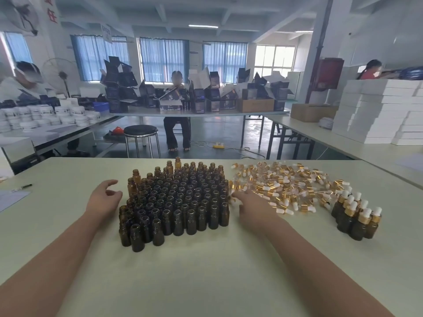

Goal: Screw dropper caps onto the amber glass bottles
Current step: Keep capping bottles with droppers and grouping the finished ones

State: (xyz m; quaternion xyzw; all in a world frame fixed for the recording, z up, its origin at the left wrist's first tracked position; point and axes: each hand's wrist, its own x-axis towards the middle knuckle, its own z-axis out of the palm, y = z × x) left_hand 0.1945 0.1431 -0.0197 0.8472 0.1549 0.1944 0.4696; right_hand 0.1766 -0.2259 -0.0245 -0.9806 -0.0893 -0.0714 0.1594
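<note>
Several open amber glass bottles (176, 202) stand packed together at the middle of the pale table (206, 271). To their right lies a loose heap of gold dropper caps (286, 186) with white bulbs. Farther right stands a small cluster of capped amber bottles (357, 216). My left hand (104, 200) hovers just left of the open bottles, fingers loosely curled, holding nothing. My right hand (251, 209) reaches between the bottles and the cap heap, its fingertips at the heap's left edge; whether it holds a cap cannot be told.
A pen (25, 186) and a sheet of paper (11, 199) lie at the table's left edge. A black stool (140, 131) stands beyond the far edge. Stacked white boxes (375, 113) fill the table to the right. Other people work at tables behind.
</note>
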